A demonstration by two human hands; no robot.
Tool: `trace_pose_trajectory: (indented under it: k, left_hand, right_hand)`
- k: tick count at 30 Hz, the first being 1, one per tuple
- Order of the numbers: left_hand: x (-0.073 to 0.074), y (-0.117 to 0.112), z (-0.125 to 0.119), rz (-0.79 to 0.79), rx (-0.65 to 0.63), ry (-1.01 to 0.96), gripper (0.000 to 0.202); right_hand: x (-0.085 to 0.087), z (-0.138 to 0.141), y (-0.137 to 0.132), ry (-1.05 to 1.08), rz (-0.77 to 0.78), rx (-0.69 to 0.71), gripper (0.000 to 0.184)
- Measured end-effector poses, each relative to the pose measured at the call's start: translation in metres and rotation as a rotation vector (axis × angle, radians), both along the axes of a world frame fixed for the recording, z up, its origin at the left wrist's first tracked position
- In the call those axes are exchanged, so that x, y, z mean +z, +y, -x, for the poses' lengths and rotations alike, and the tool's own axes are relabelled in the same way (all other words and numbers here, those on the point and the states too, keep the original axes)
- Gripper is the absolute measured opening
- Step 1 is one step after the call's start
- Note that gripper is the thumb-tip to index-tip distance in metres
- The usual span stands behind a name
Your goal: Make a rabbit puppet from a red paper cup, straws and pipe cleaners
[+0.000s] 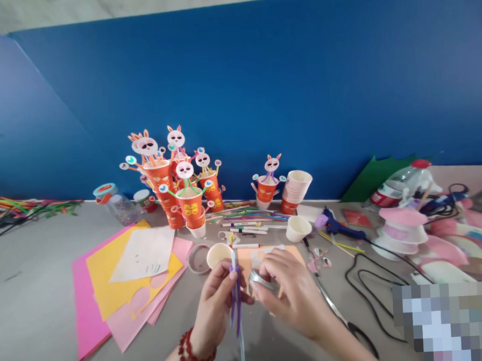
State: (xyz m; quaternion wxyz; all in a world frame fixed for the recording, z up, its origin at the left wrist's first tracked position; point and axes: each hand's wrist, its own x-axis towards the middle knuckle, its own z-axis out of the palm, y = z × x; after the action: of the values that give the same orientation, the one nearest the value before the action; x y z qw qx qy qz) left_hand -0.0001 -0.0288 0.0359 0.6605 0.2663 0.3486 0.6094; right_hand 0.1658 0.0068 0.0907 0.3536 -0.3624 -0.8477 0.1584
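Purple and light blue pipe cleaners (pixel 233 306) hang down from my left hand (pixel 215 297), pinched upright between the thumb and fingers. My right hand (pixel 292 292) grips a roll of tape (pixel 257 277) just to the right of them, its fingers curled around the ring. Whether a strip of tape runs to the pipe cleaners, I cannot tell. Directly behind my left hand is an open paper cup (pixel 219 254), with a wider tape roll (pixel 199 259) beside it. Under my right hand lies a pale orange sheet (pixel 296 253), partly hidden.
Red paper cups with rabbit faces (pixel 189 205) stand stacked at the back left. Behind my right hand are a cup stack (pixel 298 188) and a blue glue gun (pixel 342 226). Scissors (pixel 332 305) and a black cable (pixel 370 300) lie right; coloured paper (pixel 85 296) lies left.
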Motion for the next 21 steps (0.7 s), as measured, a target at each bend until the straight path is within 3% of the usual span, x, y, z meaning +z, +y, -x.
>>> trace_pose_trajectory:
  k: [7,21]
  left_hand:
    - [0.000,0.002,0.003,0.033,0.032,-0.062,0.014]
    - [0.004,0.004,0.007,0.002,0.005,0.061,0.019]
  right_hand:
    - [-0.003,-0.001,0.002,0.004,0.050,0.008,0.020]
    - [-0.011,-0.005,0.007,0.041,0.108,0.021,0.018]
